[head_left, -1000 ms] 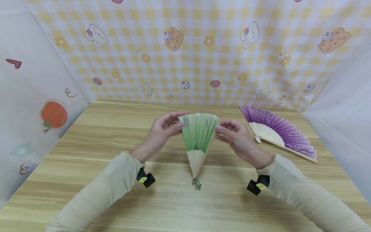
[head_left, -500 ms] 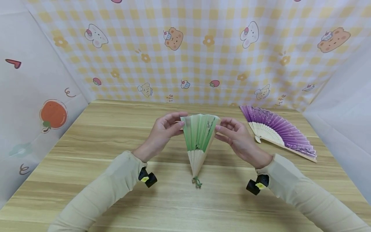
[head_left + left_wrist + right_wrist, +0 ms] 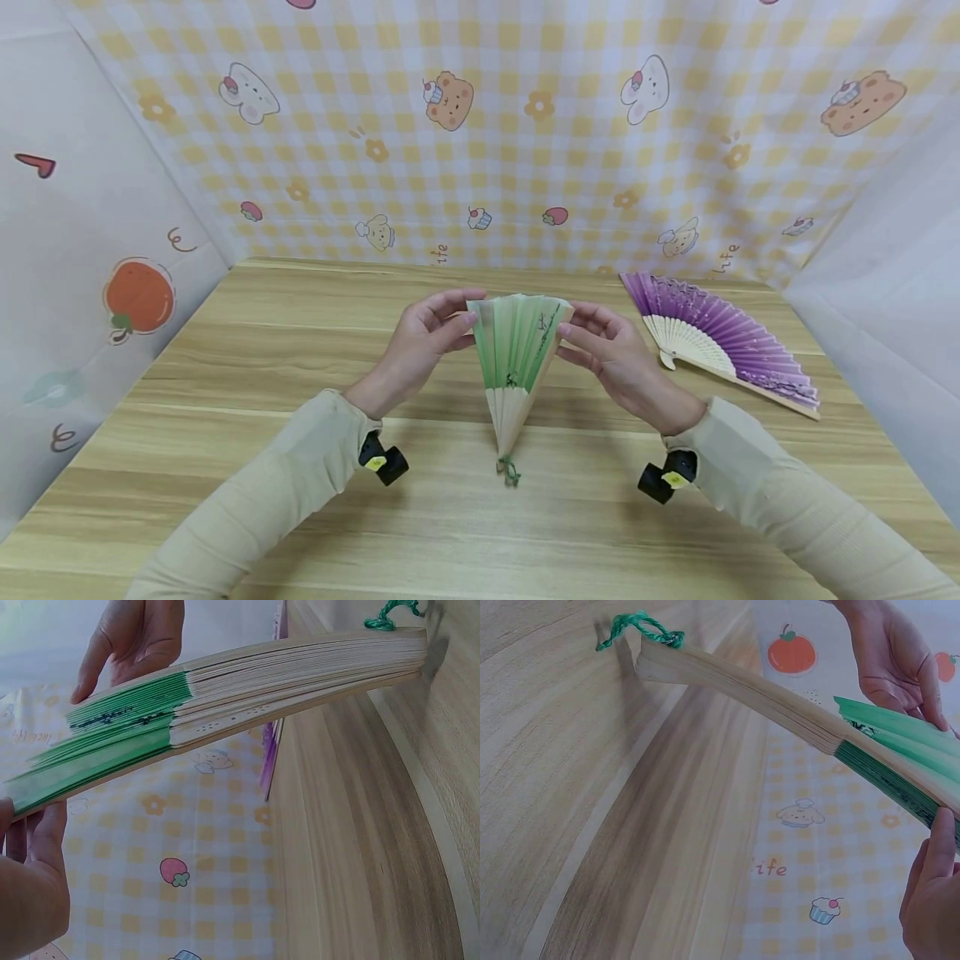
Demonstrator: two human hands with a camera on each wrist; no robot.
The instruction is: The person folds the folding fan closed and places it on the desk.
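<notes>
Between both hands a green folding fan (image 3: 521,346) is held partly spread, its pale wooden ribs (image 3: 300,679) converging toward the near end. My left hand (image 3: 433,333) pinches its upper left edge between thumb and fingers. On the opposite upper edge my right hand (image 3: 611,354) pinches the outer rib, thumb in front. A knotted green cord (image 3: 641,628) hangs at the fan's pivot, close to the tabletop. In the right wrist view, the green folds are bunched near the right thumb and looser by the left hand.
An open purple folding fan (image 3: 727,333) lies at the back right of the wooden table (image 3: 300,350). Behind the table hangs a yellow checked cloth (image 3: 510,158) with cartoon prints. White cloth (image 3: 82,208) closes off the left side.
The green fan has spread slightly wider, its top shifting a little right. My left hand has moved slightly right; the right hand has barely moved.
</notes>
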